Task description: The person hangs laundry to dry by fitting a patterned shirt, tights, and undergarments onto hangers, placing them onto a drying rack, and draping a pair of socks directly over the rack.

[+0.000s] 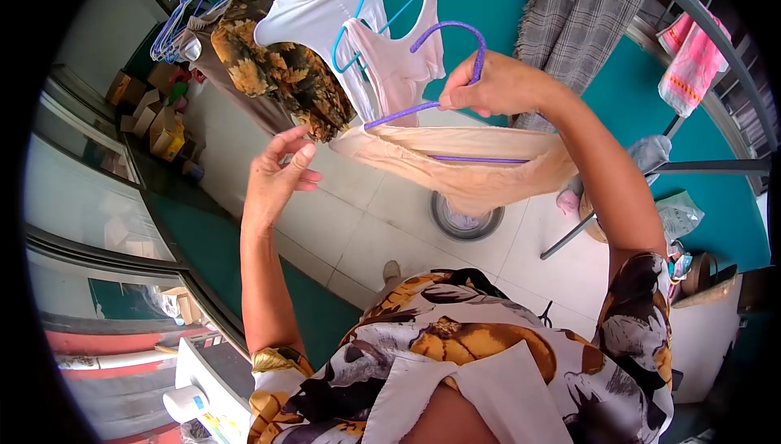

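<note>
A purple hanger point(482, 49) is gripped near the base of its hook by my right hand point(500, 86). From it hangs a beige garment point(472, 183), whose cloth spreads over the hanger's arms. My left hand point(281, 169) is just left of the garment's left end, palm toward it, fingers apart and holding nothing. Behind the purple hook, a pale pink top point(394, 61) hangs on a blue hanger point(338, 37). A white garment point(321, 6) and a dark cloth with orange leaf patterns point(281, 69) hang farther left.
Several empty hangers point(175, 33) crowd the rail at the upper left. A metal basin point(465, 232) stands on the tiled floor. Grey plaid cloth point(578, 25) and a pink towel point(691, 65) hang at the right. Cardboard boxes point(163, 126) lie at the left.
</note>
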Demonstrator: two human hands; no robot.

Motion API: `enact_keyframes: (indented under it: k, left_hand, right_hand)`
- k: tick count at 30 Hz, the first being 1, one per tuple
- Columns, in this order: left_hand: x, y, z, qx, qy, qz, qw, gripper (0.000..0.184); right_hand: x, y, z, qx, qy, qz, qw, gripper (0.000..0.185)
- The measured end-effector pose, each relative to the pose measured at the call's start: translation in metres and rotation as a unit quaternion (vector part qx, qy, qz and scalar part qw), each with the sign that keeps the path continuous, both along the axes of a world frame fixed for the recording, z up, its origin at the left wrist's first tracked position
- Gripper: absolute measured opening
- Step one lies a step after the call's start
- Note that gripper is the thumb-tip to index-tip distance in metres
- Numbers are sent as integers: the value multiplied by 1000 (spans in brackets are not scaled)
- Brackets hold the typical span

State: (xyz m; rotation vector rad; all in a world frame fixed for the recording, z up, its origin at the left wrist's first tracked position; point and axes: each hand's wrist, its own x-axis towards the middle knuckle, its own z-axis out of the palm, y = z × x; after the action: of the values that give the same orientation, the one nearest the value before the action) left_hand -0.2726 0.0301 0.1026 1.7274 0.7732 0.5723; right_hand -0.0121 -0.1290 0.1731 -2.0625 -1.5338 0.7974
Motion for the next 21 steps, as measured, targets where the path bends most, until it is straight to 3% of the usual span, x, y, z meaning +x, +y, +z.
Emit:
enact_keyframes:
  k: [1,2,4,10,12,13,14,16,18,21]
  left_hand:
    - [-3,2,2,56,-12,16,998,35]
    - [-4,3,0,54,-10,21,998,35]
    - [0,7,-8,307,5,-85,948,33]
    - [-13,5,-16,239,72,-139,958,25]
    - [-25,7,-16,59,58,-188,979,19]
    - [-33,8,-16,64,54,-185,979,19]
    - [-42,12,-14,73,57,-156,983,17]
    - [-63,18,-12,80,58,-121,988,15]
    - [-86,28,-9,66,109,-66,990,15]
    - [-117,39,-11,94,108,-1,990,15]
  right_hand:
    - [2,4,-1,-2,2,2,1000,18]
    - [2,9,-3,-28,39,8,999,18]
    - [1,16,-7,-52,70,22,996,18]
    - [-10,40,-25,-60,162,110,979,23]
    - [-19,40,-28,-42,169,97,980,25]
    - [-23,40,-31,-29,184,85,979,29]
    - [-19,45,-43,-27,180,89,979,29]
    - [-16,51,-59,184,129,145,964,37]
    - [-10,38,-52,154,114,117,975,41]
    - [22,21,-76,96,208,-3,973,34]
